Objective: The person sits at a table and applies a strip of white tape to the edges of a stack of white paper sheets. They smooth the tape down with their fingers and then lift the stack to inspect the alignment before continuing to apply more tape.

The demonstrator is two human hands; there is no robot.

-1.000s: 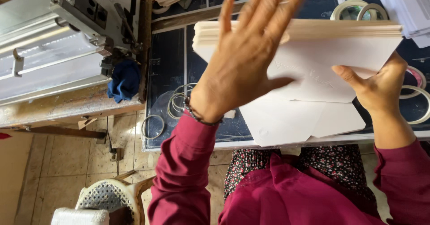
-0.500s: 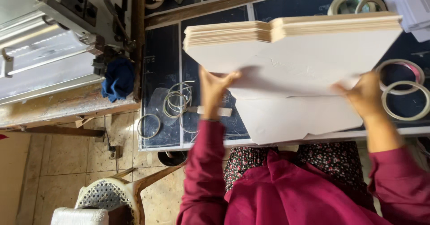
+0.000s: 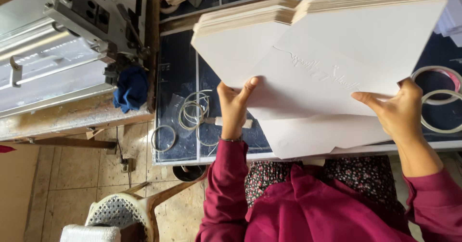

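Head view. A stack of white die-cut card sheets is held tilted above the dark desk, its far edges fanned and uneven. The left hand grips the stack's near left edge, thumb on top and fingers beneath; the right hand grips the near right edge the same way, thumb lying across the top sheet. One loose sheet lies flat on the desk under the stack, overhanging the near edge. Judged from the ragged edges, the sheets are gathered but not yet squared. Tape rolls sit just beside the right hand; rings lie near the left. A blue cloth hangs on the machine at left.
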